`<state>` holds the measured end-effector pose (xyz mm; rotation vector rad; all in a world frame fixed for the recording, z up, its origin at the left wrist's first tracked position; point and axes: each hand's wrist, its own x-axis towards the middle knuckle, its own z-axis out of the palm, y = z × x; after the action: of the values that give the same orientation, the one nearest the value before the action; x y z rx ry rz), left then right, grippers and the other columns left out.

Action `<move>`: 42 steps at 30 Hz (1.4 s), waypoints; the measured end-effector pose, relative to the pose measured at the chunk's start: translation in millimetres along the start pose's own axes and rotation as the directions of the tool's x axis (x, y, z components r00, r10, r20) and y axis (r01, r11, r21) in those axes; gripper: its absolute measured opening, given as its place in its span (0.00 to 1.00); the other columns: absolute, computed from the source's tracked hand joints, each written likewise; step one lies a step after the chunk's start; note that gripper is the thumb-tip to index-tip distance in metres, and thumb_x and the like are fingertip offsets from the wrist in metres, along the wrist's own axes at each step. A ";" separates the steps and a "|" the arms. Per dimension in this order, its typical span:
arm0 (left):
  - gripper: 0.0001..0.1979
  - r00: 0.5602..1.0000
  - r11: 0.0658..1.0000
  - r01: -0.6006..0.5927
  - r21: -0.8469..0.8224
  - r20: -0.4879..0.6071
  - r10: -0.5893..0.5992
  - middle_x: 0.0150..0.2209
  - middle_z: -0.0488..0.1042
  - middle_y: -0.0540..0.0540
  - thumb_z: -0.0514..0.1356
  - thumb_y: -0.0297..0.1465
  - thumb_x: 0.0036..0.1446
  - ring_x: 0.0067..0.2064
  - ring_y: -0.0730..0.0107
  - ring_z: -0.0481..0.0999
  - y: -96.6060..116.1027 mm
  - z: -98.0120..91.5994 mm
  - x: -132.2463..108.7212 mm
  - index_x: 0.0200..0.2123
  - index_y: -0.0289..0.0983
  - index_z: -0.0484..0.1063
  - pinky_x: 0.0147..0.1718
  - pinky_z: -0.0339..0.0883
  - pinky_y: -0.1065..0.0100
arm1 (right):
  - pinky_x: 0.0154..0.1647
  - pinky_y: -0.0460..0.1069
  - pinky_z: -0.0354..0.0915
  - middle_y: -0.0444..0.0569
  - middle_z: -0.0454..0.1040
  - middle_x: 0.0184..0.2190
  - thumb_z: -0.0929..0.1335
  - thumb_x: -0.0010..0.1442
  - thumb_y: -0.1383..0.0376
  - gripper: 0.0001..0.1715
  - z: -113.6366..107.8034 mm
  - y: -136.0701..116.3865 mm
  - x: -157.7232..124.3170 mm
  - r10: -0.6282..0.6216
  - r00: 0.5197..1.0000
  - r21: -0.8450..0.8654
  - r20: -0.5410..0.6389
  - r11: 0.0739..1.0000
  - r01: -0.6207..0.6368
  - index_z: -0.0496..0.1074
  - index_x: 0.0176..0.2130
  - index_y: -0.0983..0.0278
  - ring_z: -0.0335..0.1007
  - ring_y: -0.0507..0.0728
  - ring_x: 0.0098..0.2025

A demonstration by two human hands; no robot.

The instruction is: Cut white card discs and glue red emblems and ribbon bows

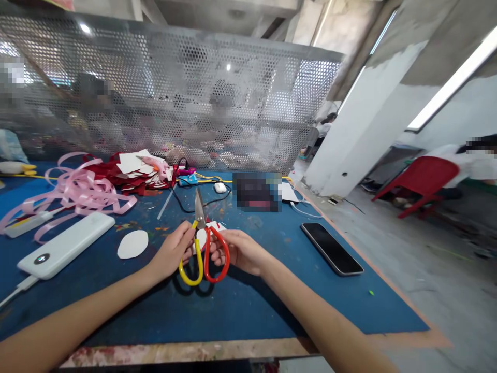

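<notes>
Scissors (199,213) are held over the blue surface (252,316), blades pointing away from the person. Left hand (171,254) grips the yellow handle (190,283) near the pivot; right hand (246,252) is curled around the red handle (228,261). Likely light, stiff metal; coated loops should give decent grip. Best hold: loops or pivot, off the edges. Can't tell if fingers also pinch the white piece (201,239) behind.

We are in a workshop by its look: a stained mat (252,316), scissors (200,220), loose ribbon (86,189), heaped cut pieces (134,167), a perforated screen (174,98), a half-painted pillar (368,111), bare concrete floor (411,248), and other people (481,167) farther off.
</notes>
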<state>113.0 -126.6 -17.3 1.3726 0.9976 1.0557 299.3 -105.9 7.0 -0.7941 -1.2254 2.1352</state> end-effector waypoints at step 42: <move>0.19 0.991 0.994 -0.102 0.046 0.089 0.098 0.18 0.60 0.54 0.43 0.42 0.62 0.21 0.75 0.60 15.9 16.5 -7.5 0.23 0.38 0.56 0.25 0.57 0.71 | 0.10 0.40 0.34 0.29 0.44 0.07 0.72 0.42 0.61 0.27 32.7 9.4 -11.4 -0.089 0.930 0.268 -0.357 0.944 0.194 0.49 0.19 0.61 0.32 0.41 0.11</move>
<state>127.1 -139.0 -2.3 1.5100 0.9049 1.0421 282.0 -136.4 14.7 -0.8643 -0.7345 1.9025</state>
